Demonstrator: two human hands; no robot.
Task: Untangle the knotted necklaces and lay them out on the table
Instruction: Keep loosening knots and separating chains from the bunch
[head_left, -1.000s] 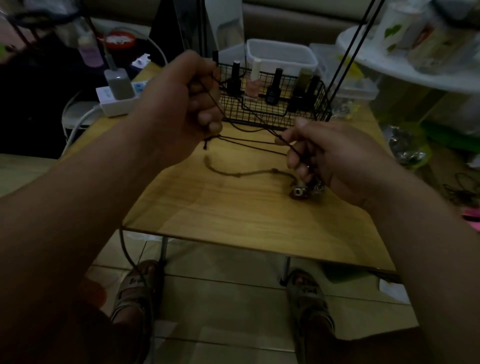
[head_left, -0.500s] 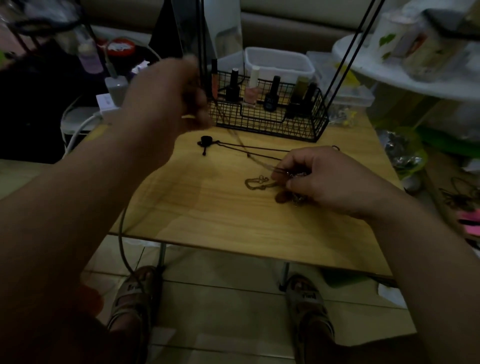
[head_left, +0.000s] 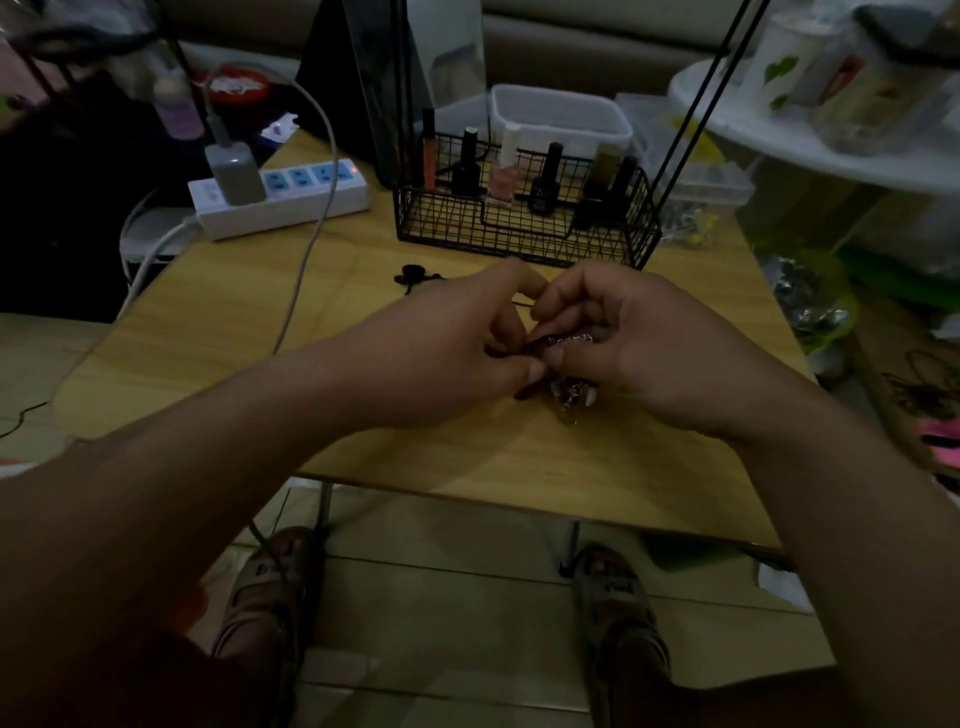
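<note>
Both hands meet over the middle of the wooden table (head_left: 363, 291). My left hand (head_left: 457, 343) pinches a dark cord of the tangled necklaces (head_left: 540, 344) between thumb and fingers. My right hand (head_left: 623, 343) pinches the same bundle from the right, where a short silver chain (head_left: 574, 339) shows. A pendant cluster (head_left: 571, 397) hangs under my right hand, just above the table. A black cord with a round slider (head_left: 414, 271) lies on the table behind my left hand. Most of the tangle is hidden by my fingers.
A black wire basket (head_left: 524, 234) of nail polish bottles stands at the back of the table. A white power strip (head_left: 285, 197) with a plugged charger and cable sits at the back left. A white shelf (head_left: 810, 150) crowds the right side. My sandalled feet show below the table's front edge.
My left hand dropped from high at the left and came in beside my right hand. Both now pinch the bundle; the stretched cords have slackened and the black cord lies on the table.
</note>
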